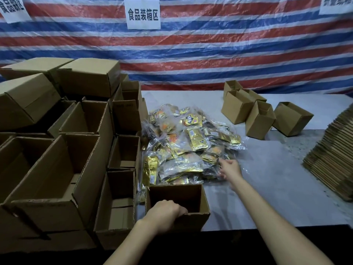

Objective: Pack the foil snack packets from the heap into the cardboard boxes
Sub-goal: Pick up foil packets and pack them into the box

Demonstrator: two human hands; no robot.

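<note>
Nearest the camera, the left hand (165,212) curls over the near rim of a small open brown cardboard box (202,203) at the table's front edge, fingers hooked inside and gripping the wall to steady it. As far as its shadowed interior shows, this box holds nothing yet.

Just beyond it lies the loose heap of gold and clear foil snack packets (189,142) on the grey table (286,178). The right hand (229,170) reaches to the heap's near right edge, fingers spread and touching the packets – open, not yet closed on any.

So the step in hand looks like the first pick for this box. The next move calls for closing on a packet or a small bunch, then carrying it the short way back and left into the held box – the slick film may let packets slide.

To the left, a stack of larger open brown cartons (57,169) shows only bare bottoms or folded flaps. Four small boxes (261,115) sit well beyond the heap, their contents not visible.
</note>
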